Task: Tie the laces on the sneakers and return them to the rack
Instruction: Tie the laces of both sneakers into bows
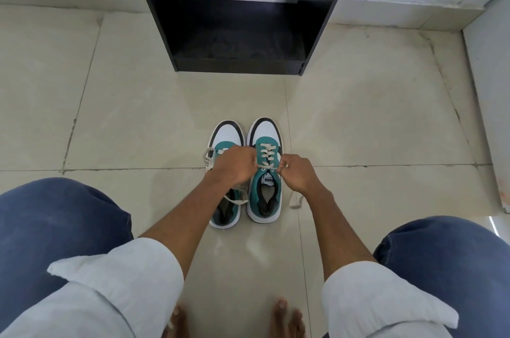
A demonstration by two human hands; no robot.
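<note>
Risk first. We judge the likeliest slip is losing lace tension: both hands pinch the lace at the top eyelets of the right sneaker (266, 172), and if either pinch loosens before a knot is crossed, the lacing will slacken and need redoing. No knot is visible yet. A second risk — the free lace end (295, 201) trailing on the floor just below our right hand (296, 173) could catch under the sole or be missed when forming the bow. Third: the left sneaker (226, 172) lies directly under our left hand (234, 166), its laces (208, 157) loose and spilling outward beyond that hand; a careless wrist could drag it or tangle the two sets.

Hands: slightly apart, each closed on a lace strand, one at either side of the right sneaker's tongue. Exact finger hold on the left side we cannot tell — the knuckles hide it.

Position: the pair stands side by side, touching or nearly so, beneath and between the hands, toes pointing away. The rack (240, 61) stands well beyond the hands, its shelves bare.
</note>
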